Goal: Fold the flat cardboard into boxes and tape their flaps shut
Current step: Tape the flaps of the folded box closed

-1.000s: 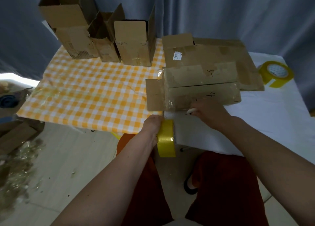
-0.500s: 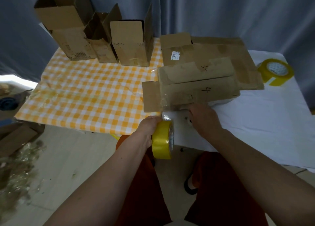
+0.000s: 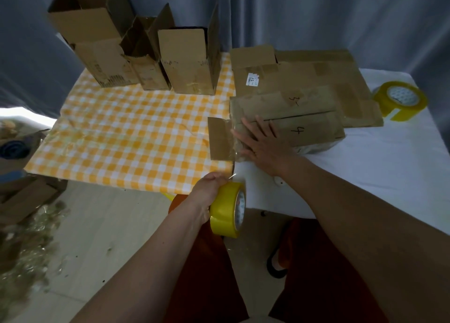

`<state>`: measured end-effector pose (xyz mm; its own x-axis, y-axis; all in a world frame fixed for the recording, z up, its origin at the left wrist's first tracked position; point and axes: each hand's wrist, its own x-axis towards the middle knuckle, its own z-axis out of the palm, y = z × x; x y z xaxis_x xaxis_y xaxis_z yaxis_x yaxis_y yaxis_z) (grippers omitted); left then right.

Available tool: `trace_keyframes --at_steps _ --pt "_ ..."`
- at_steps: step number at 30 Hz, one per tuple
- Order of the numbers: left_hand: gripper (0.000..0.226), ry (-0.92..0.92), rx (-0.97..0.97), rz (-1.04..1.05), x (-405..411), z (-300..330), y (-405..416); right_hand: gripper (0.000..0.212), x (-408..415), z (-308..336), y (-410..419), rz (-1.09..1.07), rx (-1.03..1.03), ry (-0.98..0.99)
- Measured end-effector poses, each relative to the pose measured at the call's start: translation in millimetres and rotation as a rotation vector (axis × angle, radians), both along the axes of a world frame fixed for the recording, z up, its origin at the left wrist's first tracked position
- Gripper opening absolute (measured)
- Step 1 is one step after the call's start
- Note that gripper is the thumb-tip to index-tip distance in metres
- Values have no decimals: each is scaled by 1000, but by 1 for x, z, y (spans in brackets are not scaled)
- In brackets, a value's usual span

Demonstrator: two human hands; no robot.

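A folded cardboard box (image 3: 306, 120) marked "3" and "4" lies on its side near the table's front edge, one flap (image 3: 218, 139) sticking out to the left. My right hand (image 3: 264, 143) lies flat on the box's left end, fingers spread, pressing clear tape onto it. My left hand (image 3: 209, 188) grips a yellow tape roll (image 3: 227, 209) just off the table edge. A thin clear strip runs from the roll up to the box.
Three open boxes (image 3: 136, 55) stand at the back left on the orange checked cloth (image 3: 126, 133). Flat cardboard (image 3: 304, 72) lies behind the box. A second tape roll (image 3: 399, 101) sits far right on the white cloth (image 3: 389, 167). Scraps litter the floor at left.
My right hand moved up from the table's front edge onto the box's left end and spread flat. The tape roll in my left hand stayed near the edge.
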<state>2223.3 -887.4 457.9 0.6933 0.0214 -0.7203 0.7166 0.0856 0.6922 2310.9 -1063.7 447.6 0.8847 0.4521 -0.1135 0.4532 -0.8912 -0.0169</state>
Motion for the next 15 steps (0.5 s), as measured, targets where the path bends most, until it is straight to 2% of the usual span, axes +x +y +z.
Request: trace_keyframes --at_steps 2,4,6,7,9,11,15 --pt "14 -72 0 3 -5 1 0 56 -5 9 4 -14 112 19" --pt "19 -148 11 4 -8 4 -2 49 -19 21 7 -61 431 -40" --pt "23 -213 21 6 -12 8 -5 27 -41 32 11 -103 777 -71" --pt "23 -239 37 -2 -14 11 -8 18 -53 35 12 -101 856 -40" --pt "23 -284 69 -23 -18 15 -15 12 -74 36 13 -78 867 62" --pt "22 -313 78 -47 -22 21 -22 15 -84 37 10 -71 831 116" --pt "24 -329 65 -142 -30 29 -33 17 -94 47 0 -211 893 139"
